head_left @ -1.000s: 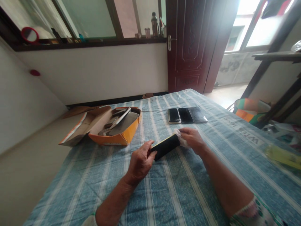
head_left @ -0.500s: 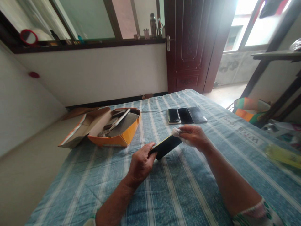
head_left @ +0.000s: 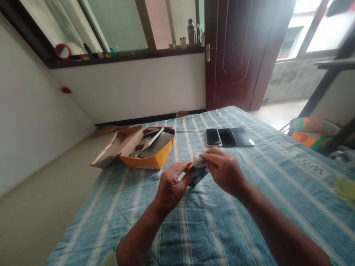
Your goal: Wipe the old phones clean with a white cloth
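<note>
My left hand (head_left: 173, 183) is closed around the near end of a dark phone (head_left: 197, 177), which is tilted above the bed. In my right hand (head_left: 223, 168) is a bunched white cloth or tissue (head_left: 198, 160), pinched between thumb and fingers and pressed on the phone's upper edge. My right hand and the cloth hide the phone's far end. Beyond my hands, a phone with a pale frame (head_left: 213, 137), a black phone (head_left: 227, 136) and a wider dark device (head_left: 242, 136) lie side by side on the striped sheet.
An orange cardboard box (head_left: 159, 157) with its lid flap open (head_left: 119, 145) stands on the left, holding several phone-like devices (head_left: 152, 139). Blue striped fabric (head_left: 210, 229) covers the bed. A yellow item (head_left: 344, 188) lies at the right edge. Behind are a wall and a brown door (head_left: 233, 55).
My right hand has slid the white cloth leftward along the phone, nearer my left hand. The camera has turned slightly left, so the whole scene sits further right.
</note>
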Demonstrator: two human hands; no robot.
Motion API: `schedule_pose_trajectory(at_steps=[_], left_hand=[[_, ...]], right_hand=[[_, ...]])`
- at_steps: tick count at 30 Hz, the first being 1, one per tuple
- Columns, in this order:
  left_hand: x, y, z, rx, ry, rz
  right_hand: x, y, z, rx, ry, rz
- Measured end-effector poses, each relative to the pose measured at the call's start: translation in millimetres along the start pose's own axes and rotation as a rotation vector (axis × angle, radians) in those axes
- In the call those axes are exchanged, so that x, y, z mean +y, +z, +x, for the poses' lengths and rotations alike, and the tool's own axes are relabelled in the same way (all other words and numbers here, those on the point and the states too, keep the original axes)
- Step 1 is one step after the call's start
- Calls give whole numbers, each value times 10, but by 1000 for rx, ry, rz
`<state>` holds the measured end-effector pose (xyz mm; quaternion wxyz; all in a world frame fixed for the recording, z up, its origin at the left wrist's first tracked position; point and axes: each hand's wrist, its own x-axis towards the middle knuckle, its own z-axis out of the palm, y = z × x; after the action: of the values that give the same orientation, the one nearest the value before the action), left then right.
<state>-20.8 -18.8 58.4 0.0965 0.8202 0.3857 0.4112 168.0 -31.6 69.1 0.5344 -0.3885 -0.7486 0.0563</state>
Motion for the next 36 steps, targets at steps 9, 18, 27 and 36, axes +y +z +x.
schedule_pose_trajectory(at_steps=[9,18,27,36], left_hand=[[38,-28,18,-33,7,-4],[85,3,35,9,91,104],[72,108,-12,107,55,66],[74,78,8,48,-38,11]], right_hand=[[81,64,-113,119,38,108],[229,96,-108,230,438,372],[175,-50,-38,473,433,184],[-1,138,-132,135,-78,-183]])
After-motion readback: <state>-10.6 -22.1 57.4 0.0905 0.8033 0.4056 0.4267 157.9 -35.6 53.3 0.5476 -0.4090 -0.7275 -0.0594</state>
